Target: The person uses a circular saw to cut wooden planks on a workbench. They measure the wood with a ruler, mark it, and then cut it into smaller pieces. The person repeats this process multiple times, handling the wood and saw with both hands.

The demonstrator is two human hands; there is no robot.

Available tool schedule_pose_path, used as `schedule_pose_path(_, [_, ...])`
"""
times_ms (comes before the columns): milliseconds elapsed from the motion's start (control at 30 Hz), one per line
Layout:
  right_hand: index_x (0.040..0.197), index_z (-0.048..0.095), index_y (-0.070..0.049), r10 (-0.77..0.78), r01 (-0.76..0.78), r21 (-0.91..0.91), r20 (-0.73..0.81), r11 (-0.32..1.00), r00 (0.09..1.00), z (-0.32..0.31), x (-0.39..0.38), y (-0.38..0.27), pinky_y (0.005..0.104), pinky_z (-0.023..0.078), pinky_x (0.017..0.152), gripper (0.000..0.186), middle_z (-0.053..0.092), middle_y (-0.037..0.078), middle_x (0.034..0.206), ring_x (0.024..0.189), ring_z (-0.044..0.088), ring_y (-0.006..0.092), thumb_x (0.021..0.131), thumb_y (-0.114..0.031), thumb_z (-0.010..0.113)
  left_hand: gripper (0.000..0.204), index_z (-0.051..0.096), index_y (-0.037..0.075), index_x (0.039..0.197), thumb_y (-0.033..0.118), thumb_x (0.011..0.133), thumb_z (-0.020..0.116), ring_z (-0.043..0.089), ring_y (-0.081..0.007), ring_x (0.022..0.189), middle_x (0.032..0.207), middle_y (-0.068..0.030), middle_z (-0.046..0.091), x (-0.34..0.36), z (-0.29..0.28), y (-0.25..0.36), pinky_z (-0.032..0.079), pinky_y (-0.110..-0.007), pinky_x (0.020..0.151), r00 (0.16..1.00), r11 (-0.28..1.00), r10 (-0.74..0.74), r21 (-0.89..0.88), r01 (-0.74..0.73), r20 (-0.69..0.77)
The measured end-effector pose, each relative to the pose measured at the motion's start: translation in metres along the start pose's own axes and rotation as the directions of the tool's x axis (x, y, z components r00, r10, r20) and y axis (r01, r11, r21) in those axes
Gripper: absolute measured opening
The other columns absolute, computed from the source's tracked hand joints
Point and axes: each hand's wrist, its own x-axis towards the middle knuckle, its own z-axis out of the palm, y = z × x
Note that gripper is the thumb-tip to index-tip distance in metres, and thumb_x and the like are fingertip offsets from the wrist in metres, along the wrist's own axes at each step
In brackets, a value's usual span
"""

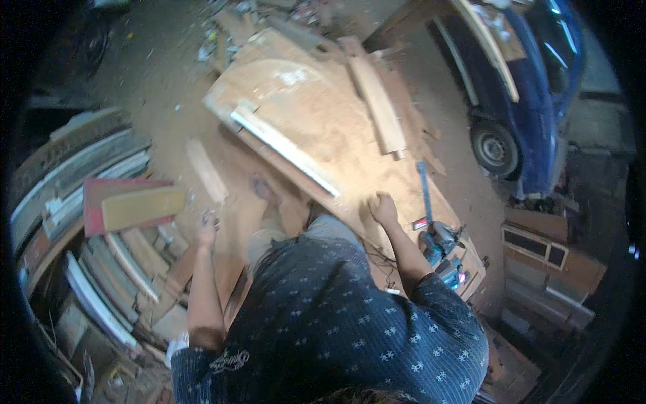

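My left hand (209, 225) is low on the left side, beside the wood piles, its fingers loosely apart and somewhat blurred. Just beyond its fingertips is a short, pale wooden board (207, 170), also blurred, with a small gap between them. Over the near edge of the sawdust-covered worktable (303, 101), my right hand (383, 209) has its fingers curled in, with nothing visible in them. To the left of that hand, a white-faced wooden strip (286, 151) lies along the table's edge. A longer plank (377, 104) rests farther off on the tabletop.
Blue power tools (441, 246) with cables, a blue strip (424, 192) and a small red item (420, 223) lie on the table's right end. Stacked boards (111, 262) fill the left, with a yellowish panel (143, 207) on top. A blue vehicle (531, 121) stands at right.
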Motion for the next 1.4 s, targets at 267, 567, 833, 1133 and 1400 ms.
schedule_pose_path(267, [0.130,0.067,-0.003,0.604,-0.306,-0.649,0.300,0.696,0.738,-0.062,-0.095,0.152,0.0441,0.052,0.104,0.055,0.068,0.025,0.127,0.126,0.063,0.0354,0.090,-0.040,0.063,0.038,0.064,0.004,0.130,0.027,0.100,0.065,0.067,-0.0166,0.095,0.107,-0.0081,0.072,-0.048,0.057,-0.029,0.054,-0.033,0.080,0.991,0.981,0.127,0.141,-0.133,0.051])
schedule_pose_path(567, [0.100,0.081,-0.010,0.406,-0.128,-0.474,0.548,0.871,0.731,-0.034,-0.093,0.278,0.0420,0.060,0.088,0.034,0.074,0.020,0.114,0.107,0.073,0.0345,0.072,-0.030,0.084,0.035,0.072,0.001,0.108,0.034,0.096,0.067,0.069,-0.0170,0.088,0.099,-0.0099,0.073,-0.133,0.108,-0.071,0.055,-0.031,0.078,0.965,0.840,0.114,0.495,-0.221,0.236])
schedule_pose_path(833, [0.108,0.071,0.007,0.298,-0.299,0.011,-0.103,0.954,0.949,-0.224,-0.188,0.265,0.0461,0.055,0.086,0.059,0.074,0.026,0.095,0.095,0.072,0.0426,0.090,-0.049,0.071,0.034,0.072,0.000,0.113,0.030,0.099,0.066,0.070,-0.0197,0.099,0.106,-0.0118,0.075,-0.175,0.242,-0.025,0.054,-0.036,0.090,0.741,0.813,0.367,0.194,-0.549,0.562])
schedule_pose_path(1133, [0.123,0.060,-0.004,0.282,-0.233,0.896,0.128,0.379,0.951,-0.280,-0.262,0.114,0.0263,0.043,0.046,0.038,0.052,-0.002,0.067,0.052,0.052,0.0109,0.099,-0.033,0.067,0.061,0.067,-0.006,0.118,0.052,0.102,0.057,0.071,-0.0167,0.091,0.097,-0.0119,0.074,-0.289,0.383,0.082,0.056,-0.030,0.076,0.549,0.928,0.103,0.118,-0.353,0.830])
schedule_pose_path(1400, [0.128,0.066,0.000,-0.100,-0.033,0.784,0.121,0.619,0.988,-0.184,-0.216,0.047,0.0329,0.053,0.080,0.052,0.072,0.009,0.104,0.087,0.066,0.0179,0.085,-0.026,0.078,0.057,0.070,-0.001,0.110,0.055,0.101,0.058,0.060,-0.0093,0.058,0.076,-0.0019,0.066,-0.255,0.348,0.074,0.049,-0.025,0.053,0.621,0.920,-0.020,0.257,-0.295,0.784])
